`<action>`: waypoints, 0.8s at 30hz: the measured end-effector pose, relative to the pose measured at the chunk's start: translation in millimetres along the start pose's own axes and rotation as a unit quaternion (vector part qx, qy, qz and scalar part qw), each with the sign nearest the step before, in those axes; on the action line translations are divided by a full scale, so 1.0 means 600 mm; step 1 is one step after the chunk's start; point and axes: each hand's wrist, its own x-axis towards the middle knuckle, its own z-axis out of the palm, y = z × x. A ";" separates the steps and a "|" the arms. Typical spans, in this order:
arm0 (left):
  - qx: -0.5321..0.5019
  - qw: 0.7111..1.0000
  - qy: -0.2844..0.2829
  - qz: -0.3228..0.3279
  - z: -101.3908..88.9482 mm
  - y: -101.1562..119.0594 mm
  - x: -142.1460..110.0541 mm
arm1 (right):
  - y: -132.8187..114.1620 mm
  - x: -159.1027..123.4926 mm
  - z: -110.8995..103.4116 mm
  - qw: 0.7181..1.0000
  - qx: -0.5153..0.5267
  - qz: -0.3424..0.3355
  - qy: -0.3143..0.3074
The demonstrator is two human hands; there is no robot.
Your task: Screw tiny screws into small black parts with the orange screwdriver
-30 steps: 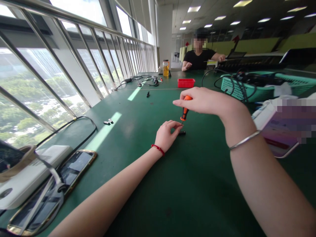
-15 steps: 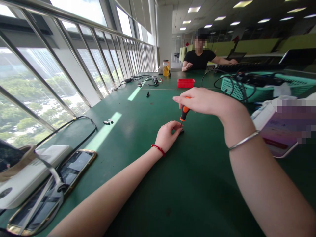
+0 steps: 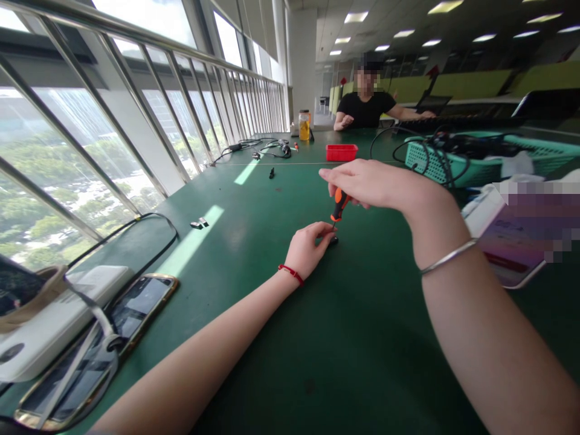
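Observation:
My right hand (image 3: 362, 184) is closed on the handle of an orange-and-black screwdriver (image 3: 339, 206), gripping it from above. The tool leans slightly, its thin shaft pointing down toward the fingertips of my left hand (image 3: 310, 246). Those fingers are pinched at a small black part (image 3: 334, 240) on the green table (image 3: 362, 326). Most of that part is hidden behind the left thumb and fingers, so its kind does not show. Whether the screwdriver's tip sits in it cannot be made out.
Small black pieces (image 3: 199, 223) lie to the left, another black piece (image 3: 272, 173) farther off. Beyond are a red bin (image 3: 341, 152), a jar (image 3: 304, 125) and a teal basket (image 3: 435, 163) of cables. A phone (image 3: 140, 308) lies near left. A person (image 3: 366, 109) sits opposite.
My right fingers have shifted around the screwdriver handle, and the hand stays about in place. The black part now shows less beside my left fingers. The person opposite has stretched an arm rightward.

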 end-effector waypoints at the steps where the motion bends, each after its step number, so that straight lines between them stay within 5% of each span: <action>1: 0.000 1.000 0.001 0.001 0.000 0.000 0.000 | -0.001 -0.001 0.000 1.000 0.002 -0.001 0.006; 9: -0.004 1.000 0.024 0.019 -0.001 0.000 -0.001 | 0.005 0.003 -0.001 0.997 -0.045 -0.014 0.058; 18: -0.017 0.999 0.034 0.019 0.001 0.000 0.001 | 0.002 0.004 0.003 1.000 -0.024 -0.002 0.007; 24: -0.029 0.999 0.035 0.023 0.003 -0.003 0.001 | 0.013 0.012 0.011 0.997 -0.018 -0.023 0.067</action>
